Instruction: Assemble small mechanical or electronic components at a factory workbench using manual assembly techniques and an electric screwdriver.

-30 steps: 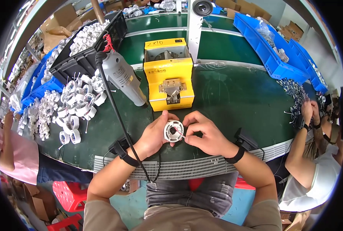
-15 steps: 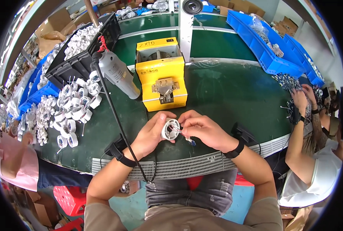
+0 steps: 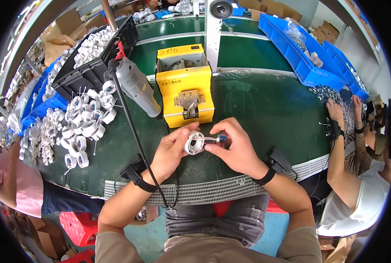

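My left hand (image 3: 172, 151) is closed around a white round plastic housing (image 3: 189, 145), whose open face is turned to the right. Thin pale and reddish wires (image 3: 209, 139) run out of the housing toward my right hand (image 3: 238, 148). Between that hand's thumb and fingers sits a small circuit board with blue parts (image 3: 222, 138), at the wires' end. Just beyond my hands stands a yellow machine (image 3: 186, 98) with a metal fixture on its front. The inside of the housing is too small to make out fully.
A grey electric screwdriver (image 3: 138, 87) hangs at the left, its black cable (image 3: 132, 127) crossing in front of my left forearm. White round housings (image 3: 88, 127) lie heaped left. A black crate (image 3: 90, 57) and blue bins (image 3: 300, 52) hold parts. Co-workers sit at both sides.
My right hand has shifted from pinching the wires close to the housing to holding the board at their end. The wires are now stretched out straight to the right.
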Demonstrator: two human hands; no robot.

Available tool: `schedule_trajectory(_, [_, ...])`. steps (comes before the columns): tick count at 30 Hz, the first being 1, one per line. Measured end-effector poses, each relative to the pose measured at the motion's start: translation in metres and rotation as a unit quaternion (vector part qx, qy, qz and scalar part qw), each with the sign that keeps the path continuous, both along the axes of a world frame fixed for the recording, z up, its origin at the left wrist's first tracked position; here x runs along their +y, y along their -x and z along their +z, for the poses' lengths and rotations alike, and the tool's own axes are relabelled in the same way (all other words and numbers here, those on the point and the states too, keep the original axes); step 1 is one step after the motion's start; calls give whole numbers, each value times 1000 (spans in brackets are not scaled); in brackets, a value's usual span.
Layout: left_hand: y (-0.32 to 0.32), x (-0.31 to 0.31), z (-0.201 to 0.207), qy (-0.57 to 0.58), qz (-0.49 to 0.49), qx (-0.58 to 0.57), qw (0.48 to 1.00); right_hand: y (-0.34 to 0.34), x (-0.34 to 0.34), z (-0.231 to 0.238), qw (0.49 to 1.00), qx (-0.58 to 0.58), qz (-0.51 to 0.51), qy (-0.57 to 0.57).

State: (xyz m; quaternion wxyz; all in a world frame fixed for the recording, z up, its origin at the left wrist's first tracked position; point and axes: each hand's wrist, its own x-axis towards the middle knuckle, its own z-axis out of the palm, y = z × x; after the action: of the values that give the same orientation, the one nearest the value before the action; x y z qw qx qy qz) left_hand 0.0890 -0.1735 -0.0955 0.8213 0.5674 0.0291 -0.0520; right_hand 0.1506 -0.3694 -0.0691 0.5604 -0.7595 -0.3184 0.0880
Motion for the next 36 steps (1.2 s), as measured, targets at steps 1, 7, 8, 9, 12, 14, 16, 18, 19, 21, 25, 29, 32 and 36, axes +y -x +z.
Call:
schedule_trajectory(1, [-1, -1, 1, 1, 37, 8, 999, 0, 0, 1, 993, -115, -27, -10])
schedule_trajectory(7, [2, -5, 11, 46, 70, -19, 996, -5, -3, -8, 980, -198, 16, -30])
schedule_trajectory(8, [3, -6, 12, 67, 76, -28, 995, -6, -3, -8, 988, -130, 57, -60])
schedule_trajectory(9, [3, -5, 12, 67, 74, -29, 995, -5, -3, -7, 988, -132, 56, -59])
schedule_trajectory(12, [2, -3, 10, 62, 65, -26, 996, -3, -4, -7, 991, 38, 30, -122])
schedule_trajectory(14, [3, -3, 10, 40, 65, -41, 996, -2, -2, -10, 988, 36, 15, -148])
schedule_trajectory(16, [3, -3, 9, 45, 55, -42, 997, -3, -2, -10, 984, 29, -5, -173])
schedule_trajectory(18, [2, -3, 9, 47, 48, -41, 997, -3, -2, -9, 990, -31, 17, -133])
schedule_trajectory(19, [2, -2, 9, 58, 51, -39, 996, -3, -2, -9, 990, -31, 17, -134])
schedule_trajectory(21, [3, -1, 10, 68, 56, -36, 995, -3, -1, -6, 989, -100, -2, -110])
schedule_trajectory(25, [5, -2, 8, 121, 61, -69, 988, -6, -4, 1, 982, -161, 63, -70])
schedule_trajectory(29, [5, 0, 5, 114, 22, -111, 987, -9, -2, -5, 971, -222, 64, -70])
schedule_trajectory(32, [7, -2, 6, 89, -1, -109, 990, -3, 0, -3, 984, 54, 85, -149])
schedule_trajectory(36, [6, -3, 3, 57, -55, -110, 991, -2, 5, -11, 980, 90, 71, -160])
